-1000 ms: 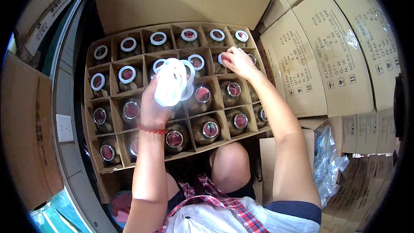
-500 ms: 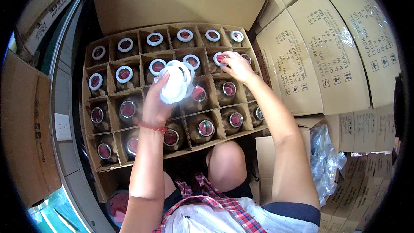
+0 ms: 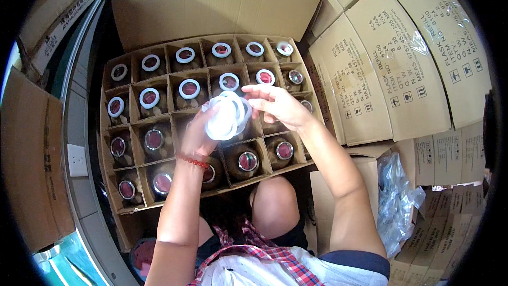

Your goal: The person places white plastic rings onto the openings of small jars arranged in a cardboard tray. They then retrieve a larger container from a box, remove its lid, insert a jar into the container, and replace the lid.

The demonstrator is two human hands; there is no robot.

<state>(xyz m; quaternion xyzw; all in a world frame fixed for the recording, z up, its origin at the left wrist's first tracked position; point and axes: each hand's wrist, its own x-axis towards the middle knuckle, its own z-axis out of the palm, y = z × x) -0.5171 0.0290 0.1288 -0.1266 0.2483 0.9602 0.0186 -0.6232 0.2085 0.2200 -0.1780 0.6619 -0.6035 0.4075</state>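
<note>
Because left hand (image 3: 198,133) clamps loose white rings (image 3: 228,119) in one pile, some may slip among bottles (image 3: 246,162); right hand (image 3: 281,109), fingers apart beside rings, might catch two.

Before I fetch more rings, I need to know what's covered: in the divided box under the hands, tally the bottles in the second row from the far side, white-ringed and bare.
White-ringed bottles: 5
Bare bottle: 1
Total: 6
</note>
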